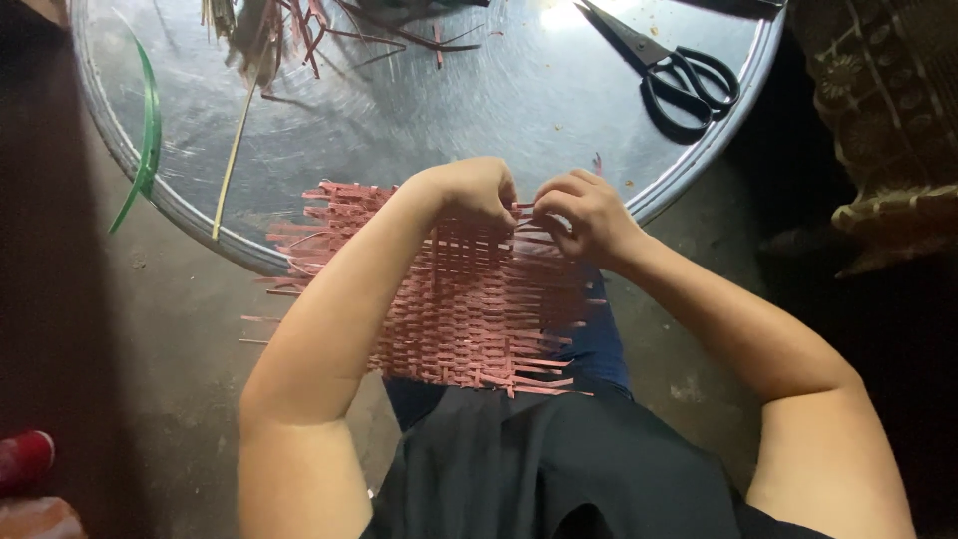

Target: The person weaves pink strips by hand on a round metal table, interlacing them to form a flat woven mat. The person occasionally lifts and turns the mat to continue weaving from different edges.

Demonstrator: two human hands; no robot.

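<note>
Far left, bottom corner: red rounded object (pixel 22 459), partly cut off by the frame edge, on the floor.
Left rim of the round shiny metal worktop (pixel 419 110): curved green plastic strip (pixel 148 130) hanging over the edge; just beside it, thin pale straight stick (pixel 232 160) lying across the rim.
Top of the worktop, left of centre: loose bundle of reddish and pale strips (pixel 299 30).
Centre: flat pink mat woven of thin strips (pixel 469 309), far edge on the worktop's near rim, near edge over the lap, loose strip ends sticking out at all sides.
Left hand (pixel 469 190): on the mat's far edge, fingers curled shut, pinching strip ends.
Right hand (pixel 589 215): just beside the left, nearly touching, fingers bent narrow and pinching a pink strip at the same edge.
Top right of the worktop: black-handled scissors (pixel 679 75), blades shut, well apart from both hands.
Far right: patterned brown fabric (pixel 888 120), off the worktop.
</note>
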